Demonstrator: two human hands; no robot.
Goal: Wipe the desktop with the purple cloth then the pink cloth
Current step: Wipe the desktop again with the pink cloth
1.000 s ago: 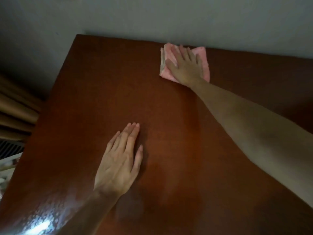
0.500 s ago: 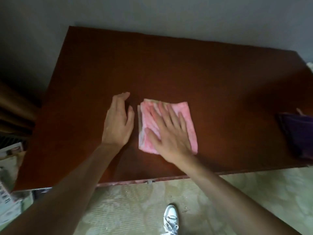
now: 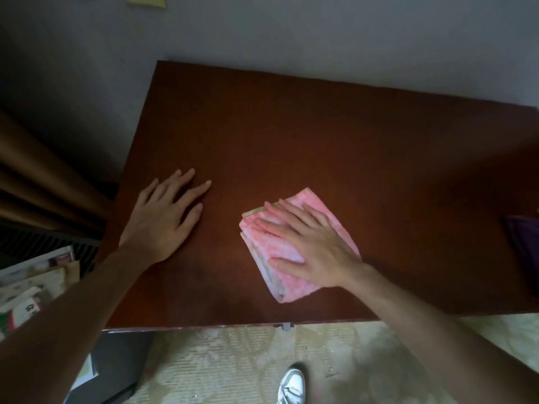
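Desk (image 3: 320, 135): a dark reddish-brown top is seen from above, its far edge set against a grey wall (image 3: 291, 33).
Pink cloth (image 3: 318, 208): folded into a thick pad, it is laid flat on the desk, right of centre and towards the near edge; a paler beige layer is exposed along its left fold.
Right hand (image 3: 309, 243): it is laid palm-down on the pink cloth with the fingers extended and slightly spread, pointing left and away; the cloth is pressed under the flat hand, not gripped.
Left hand (image 3: 163, 220): it is rested palm-down on the bare desk, fingers straight and spread; nothing is held. It is placed well apart from the pink cloth, to its left.
Purple cloth (image 3: 525, 237): a dark purple shape is seen on the desk at the right frame edge, partly cut off, away from both hands.
Sticky note (image 3: 145, 0): a yellow note is fixed to the wall at the top edge; no writing can be read.
Printed papers (image 3: 32, 287): a stack is seen left of the desk; the print is too blurred to be read.
Curtain (image 3: 38, 182): brown folds are hung at left.
Floor (image 3: 227, 363): a pale patterned covering is visible below the near desk edge.
Shoe (image 3: 291, 386): a white shoe is planted on the floor.
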